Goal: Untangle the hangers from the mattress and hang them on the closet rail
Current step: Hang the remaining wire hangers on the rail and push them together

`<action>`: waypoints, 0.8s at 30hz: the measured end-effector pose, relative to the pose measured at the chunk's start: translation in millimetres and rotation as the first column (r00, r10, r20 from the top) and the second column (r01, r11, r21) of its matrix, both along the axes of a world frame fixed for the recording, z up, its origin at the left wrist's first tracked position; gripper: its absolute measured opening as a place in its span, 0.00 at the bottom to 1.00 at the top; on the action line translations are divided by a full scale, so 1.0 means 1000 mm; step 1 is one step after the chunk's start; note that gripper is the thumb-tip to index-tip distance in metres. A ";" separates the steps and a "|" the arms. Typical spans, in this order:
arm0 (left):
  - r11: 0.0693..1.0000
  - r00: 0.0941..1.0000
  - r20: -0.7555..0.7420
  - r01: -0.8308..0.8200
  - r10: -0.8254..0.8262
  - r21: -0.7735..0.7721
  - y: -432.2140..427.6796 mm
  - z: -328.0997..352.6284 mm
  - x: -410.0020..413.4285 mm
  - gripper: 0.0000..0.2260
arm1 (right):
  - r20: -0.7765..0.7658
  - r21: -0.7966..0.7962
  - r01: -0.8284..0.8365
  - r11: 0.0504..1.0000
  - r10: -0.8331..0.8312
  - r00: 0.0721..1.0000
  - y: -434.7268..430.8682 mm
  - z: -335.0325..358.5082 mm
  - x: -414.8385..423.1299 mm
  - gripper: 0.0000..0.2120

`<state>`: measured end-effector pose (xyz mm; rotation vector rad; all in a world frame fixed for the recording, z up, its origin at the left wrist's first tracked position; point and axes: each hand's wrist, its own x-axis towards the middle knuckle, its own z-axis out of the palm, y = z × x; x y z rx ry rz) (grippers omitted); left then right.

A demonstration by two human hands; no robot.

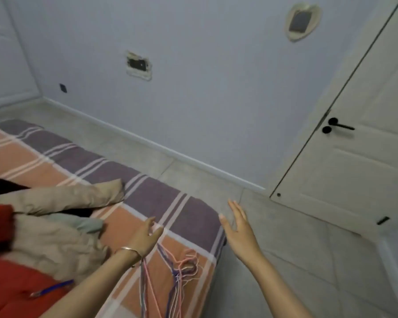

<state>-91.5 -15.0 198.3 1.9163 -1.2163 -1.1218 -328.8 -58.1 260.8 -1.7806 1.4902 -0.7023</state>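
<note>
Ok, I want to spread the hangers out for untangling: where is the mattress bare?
Free: the orange-and-purple striped mattress between the crumpled beige garments and its far edge. Crowded: those garments, and the tangled pink and purple wire hangers by the corner.

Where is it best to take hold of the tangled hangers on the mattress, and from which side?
Take the hangers at the bunched hooks, near the mattress edge, coming from above with the right hand. The hooks lie gathered there, while the thin wires spread flat, so one grip probably catches several.
</note>
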 end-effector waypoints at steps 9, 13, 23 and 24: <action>0.900 0.986 0.040 -0.163 0.161 0.404 0.084 -0.210 0.041 0.25 | -0.011 0.433 -0.076 0.898 0.089 0.996 0.050 -0.246 0.080 0.23; 0.880 0.982 0.030 -0.182 0.188 0.438 0.101 -0.263 0.030 0.23 | -0.049 0.515 0.025 0.857 0.000 0.999 0.070 -0.316 0.081 0.25; 0.884 0.955 -0.081 -0.230 0.286 0.406 0.104 -0.316 -0.011 0.24 | -0.123 0.499 0.286 0.818 -0.260 0.958 0.085 -0.399 0.070 0.07; 0.894 0.950 -0.091 -0.246 0.300 0.374 0.105 -0.315 -0.012 0.24 | -0.116 0.483 0.295 0.824 -0.274 0.955 0.084 -0.394 0.071 0.06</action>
